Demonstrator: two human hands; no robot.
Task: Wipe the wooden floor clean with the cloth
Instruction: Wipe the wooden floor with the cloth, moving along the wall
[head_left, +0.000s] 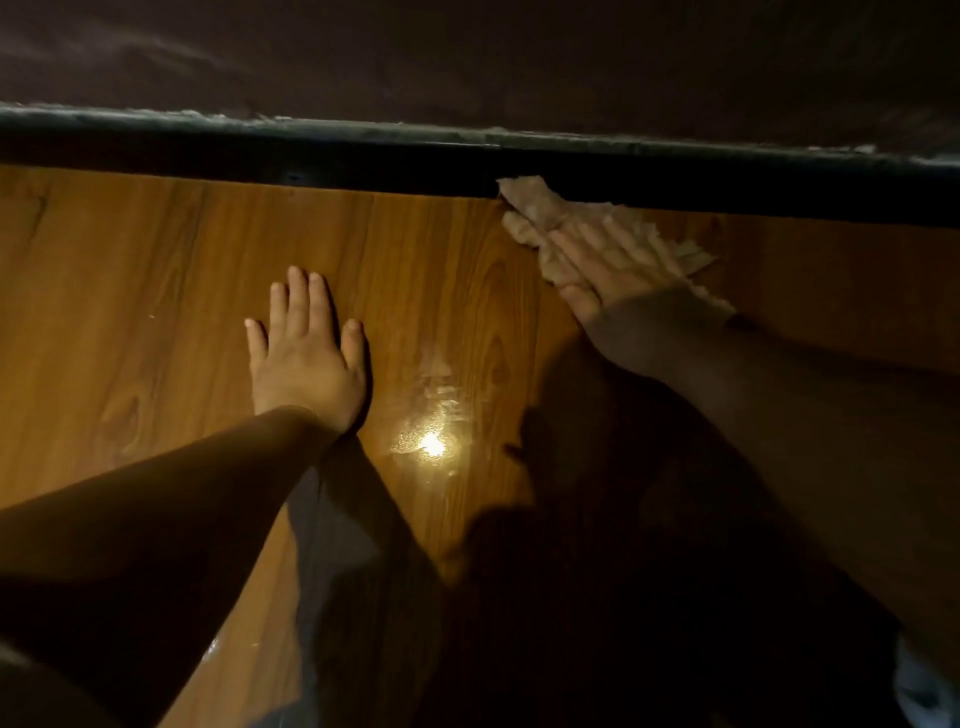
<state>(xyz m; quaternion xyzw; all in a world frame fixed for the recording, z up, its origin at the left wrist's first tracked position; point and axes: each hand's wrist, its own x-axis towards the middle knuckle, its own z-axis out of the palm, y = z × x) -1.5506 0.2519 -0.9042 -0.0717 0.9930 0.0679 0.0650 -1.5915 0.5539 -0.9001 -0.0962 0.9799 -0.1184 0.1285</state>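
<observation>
Wood-grain planks make up the floor (156, 291), warm brown and glossy under one small light. On its left part the left hand (304, 358) lies flat, fingers straight and slightly spread, holding nothing and seemingly propping the person up. Just to its right a bright glare (432, 444) sits in a streaky, damp-looking patch (likely a stretch already wiped, judging by the sheen alone). Farther right the blurred right hand (608, 260) presses the pale cloth (524, 200) down with outstretched fingers. The cloth lies on the floor hard against the dark skirting board (311, 156), one corner riding up onto it. The job seems about midway: the middle shows smears, the edge strip is in hand, and the dry-looking left planks and shadowed right appear left to do. Above the board runs a dim wall (467, 52).
</observation>
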